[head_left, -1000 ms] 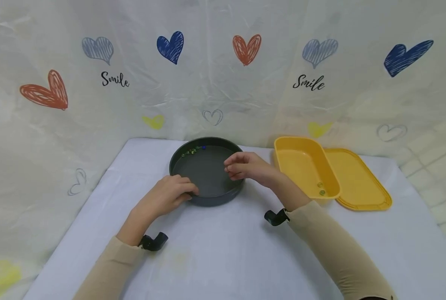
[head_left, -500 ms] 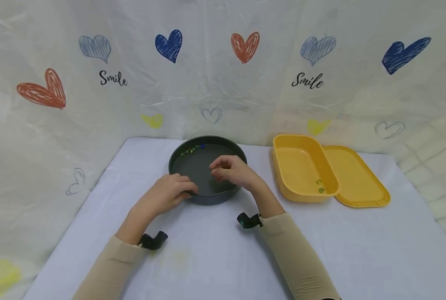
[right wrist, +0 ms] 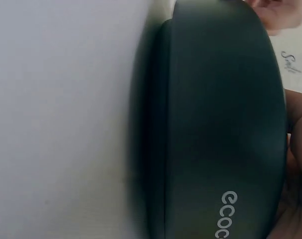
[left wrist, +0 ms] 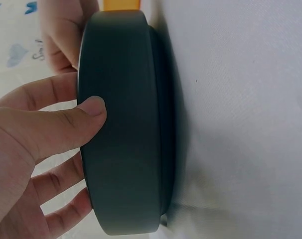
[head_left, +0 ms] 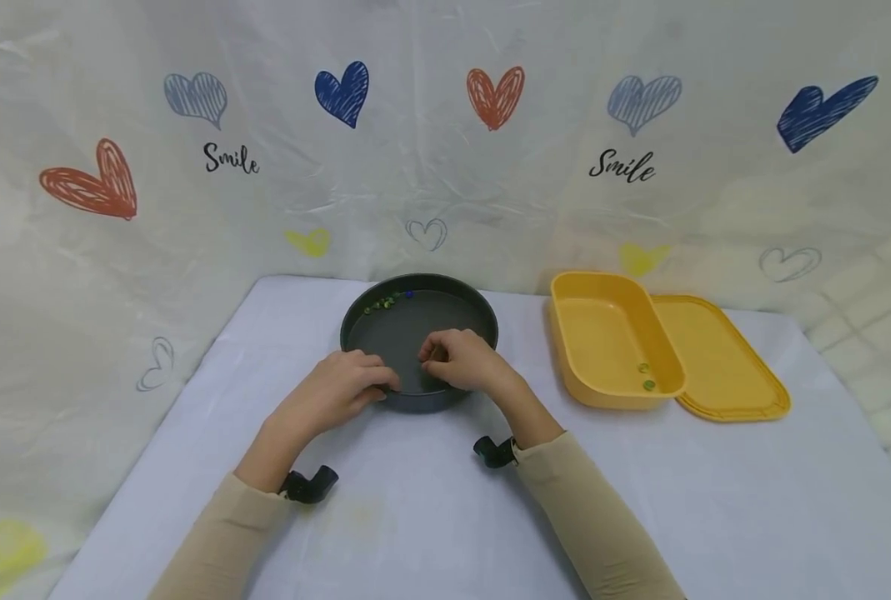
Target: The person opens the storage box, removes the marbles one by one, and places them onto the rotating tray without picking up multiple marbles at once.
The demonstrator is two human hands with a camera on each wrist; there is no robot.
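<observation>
In the head view, a round dark pan (head_left: 382,333) stands on the white table. My left hand (head_left: 336,385) holds its near-left rim. The left wrist view shows the thumb (left wrist: 92,107) pressed on the pan's outer wall, the other fingers over the rim. My right hand (head_left: 462,360) reaches over the near-right rim with bent fingers low inside the pan; their tips are hidden, so anything between them cannot be seen. Several tiny green bead-like pieces (head_left: 382,303) and a blue one (head_left: 409,294) lie along the pan's far-left inner edge.
To the right stands a yellow plastic container (head_left: 603,321) with two small green rings (head_left: 646,377) on its floor. Its yellow lid (head_left: 733,367) lies flat, partly behind it. A whitish sheet printed with hearts (head_left: 343,93) hangs behind the table.
My right hand has moved left and nearer to me, from the pan's right rim down into the pan, and its fingers are more bent. My left hand has stayed on the rim.
</observation>
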